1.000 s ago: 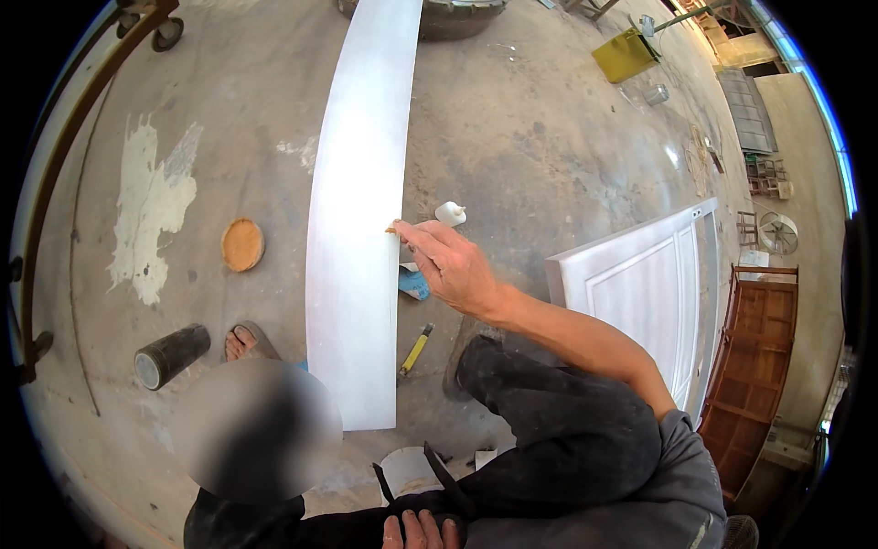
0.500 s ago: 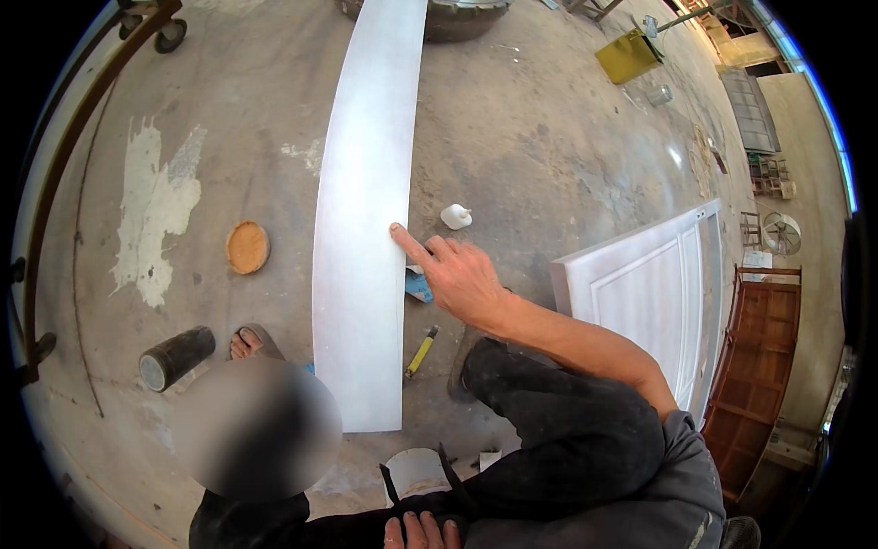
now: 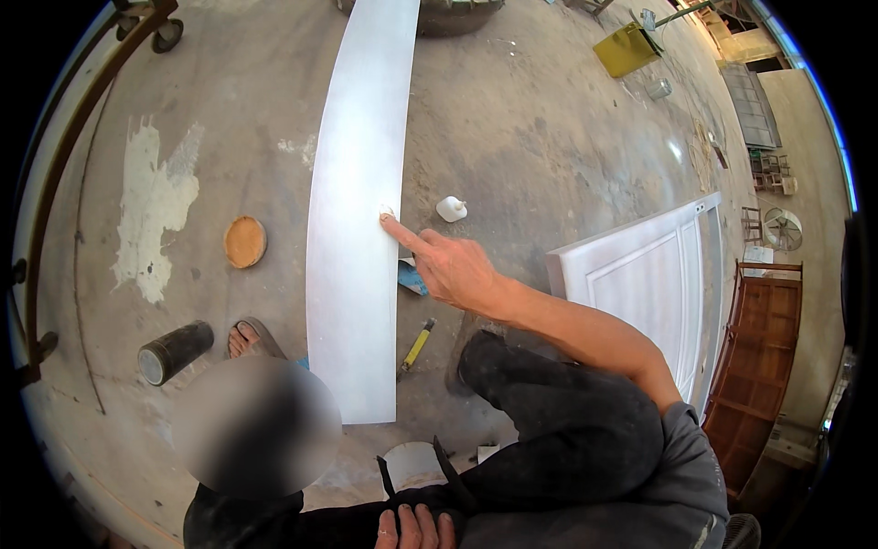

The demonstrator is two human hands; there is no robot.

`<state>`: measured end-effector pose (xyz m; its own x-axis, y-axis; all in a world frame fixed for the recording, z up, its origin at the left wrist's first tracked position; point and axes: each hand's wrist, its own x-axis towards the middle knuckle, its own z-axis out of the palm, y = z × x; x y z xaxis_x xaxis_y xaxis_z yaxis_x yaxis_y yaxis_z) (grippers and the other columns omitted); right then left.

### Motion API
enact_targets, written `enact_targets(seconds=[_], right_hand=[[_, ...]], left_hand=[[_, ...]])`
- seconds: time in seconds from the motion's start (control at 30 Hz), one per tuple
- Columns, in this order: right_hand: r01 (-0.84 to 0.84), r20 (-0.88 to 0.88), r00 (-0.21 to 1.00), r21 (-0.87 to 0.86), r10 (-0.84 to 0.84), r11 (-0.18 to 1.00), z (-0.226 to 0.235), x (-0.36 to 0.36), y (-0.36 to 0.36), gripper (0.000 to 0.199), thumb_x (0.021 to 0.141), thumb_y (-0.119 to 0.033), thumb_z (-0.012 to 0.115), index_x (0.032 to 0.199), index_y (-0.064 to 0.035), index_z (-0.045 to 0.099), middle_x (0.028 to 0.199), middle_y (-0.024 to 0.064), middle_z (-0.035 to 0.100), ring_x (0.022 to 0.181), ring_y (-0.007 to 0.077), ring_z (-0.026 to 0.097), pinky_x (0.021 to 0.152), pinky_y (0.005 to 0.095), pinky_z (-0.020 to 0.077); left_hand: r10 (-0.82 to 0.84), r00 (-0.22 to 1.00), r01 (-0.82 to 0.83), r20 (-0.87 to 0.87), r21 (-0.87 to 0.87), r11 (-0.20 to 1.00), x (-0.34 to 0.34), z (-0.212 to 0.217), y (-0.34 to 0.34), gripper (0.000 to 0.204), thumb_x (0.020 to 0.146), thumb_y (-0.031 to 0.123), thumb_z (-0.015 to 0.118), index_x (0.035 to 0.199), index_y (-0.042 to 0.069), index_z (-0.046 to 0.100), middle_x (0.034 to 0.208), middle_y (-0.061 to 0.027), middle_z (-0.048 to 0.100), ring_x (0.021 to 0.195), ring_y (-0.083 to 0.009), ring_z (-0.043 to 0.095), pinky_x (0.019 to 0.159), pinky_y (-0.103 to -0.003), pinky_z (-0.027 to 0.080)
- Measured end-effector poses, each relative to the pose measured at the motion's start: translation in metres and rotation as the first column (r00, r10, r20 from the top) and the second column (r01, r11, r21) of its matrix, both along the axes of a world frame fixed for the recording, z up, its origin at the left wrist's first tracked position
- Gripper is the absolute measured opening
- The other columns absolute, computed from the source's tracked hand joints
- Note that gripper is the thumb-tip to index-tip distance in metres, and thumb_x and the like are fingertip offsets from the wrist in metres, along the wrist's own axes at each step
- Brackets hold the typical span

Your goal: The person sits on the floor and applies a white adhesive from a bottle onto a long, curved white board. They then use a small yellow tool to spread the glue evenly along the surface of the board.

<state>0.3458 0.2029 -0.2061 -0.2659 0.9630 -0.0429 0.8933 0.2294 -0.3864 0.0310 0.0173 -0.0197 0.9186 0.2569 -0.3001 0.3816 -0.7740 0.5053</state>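
Observation:
A long white board (image 3: pixel 352 302) runs away from me across the middle, near end by my legs. My right hand (image 3: pixel 455 267) reaches over its right edge. The index finger is stretched out, its tip touching the board beside a small whitish dab; the other fingers curl loosely, with nothing seen in them. My left hand (image 3: pixel 413 529) lies on my dark clothing at the lower edge, fingers laid out, the palm hidden. A small white bottle (image 3: pixel 451 209) stands right of the board. Near the hand are blue sandpaper (image 3: pixel 412 277) and a yellow utility knife (image 3: pixel 417 348).
Left of the board lie a round lid of tan paste (image 3: pixel 245 242) and a dark cylinder (image 3: pixel 176 353). A white panelled door (image 3: pixel 631 284) leans at right. Farther off stand a yellow container (image 3: pixel 626 50) and a tyre (image 3: pixel 462 16). A blurred patch covers my left leg.
My right fingertip has slid slightly away from me along the board. A whitish dab now shows at the tip. My left hand stays on my clothing, and the view has shifted a little.

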Motion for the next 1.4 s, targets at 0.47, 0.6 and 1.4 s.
enact_targets(seconds=[0.47,0.6,1.4], right_hand=[[-0.117,0.055,0.991,-0.113,0.124,0.987,0.002,0.002,-0.022,0.078,0.089,-0.002,0.058,0.16,-0.0222,0.031,0.079,0.0073,0.054,0.056,0.0262,0.055,0.047,0.0391,0.0466],[-0.115,-0.01,0.993,-0.072,0.114,0.991,0.004,0.005,-0.012,0.08,0.088,-0.004,0.06,0.16,-0.0233,0.032,0.078,0.0066,0.054,0.053,0.026,0.054,0.046,0.0388,0.0468],[-0.248,-0.036,0.969,-0.184,0.246,0.951,0.0,-0.005,-0.047,0.084,0.085,-0.003,0.06,0.161,-0.0199,0.028,0.083,0.0088,0.058,0.054,0.0245,0.054,0.046,0.0349,0.0464]], left_hand=[[-0.108,0.992,0.112,-0.059,0.062,0.992,0.009,0.031,0.03,0.055,0.093,0.027,0.045,0.137,-0.006,0.052,0.137,-0.0315,0.054,0.128,-0.0481,0.052,0.107,-0.062,0.042],[-0.151,0.985,0.155,-0.08,0.057,0.986,0.01,0.032,0.031,0.057,0.093,0.027,0.044,0.139,-0.006,0.05,0.138,-0.0316,0.053,0.129,-0.0478,0.05,0.109,-0.063,0.04],[-0.214,0.966,0.222,-0.146,0.042,0.974,0.018,0.042,0.041,0.058,0.092,0.028,0.045,0.138,-0.008,0.048,0.139,-0.0293,0.053,0.13,-0.0448,0.051,0.111,-0.059,0.04]])
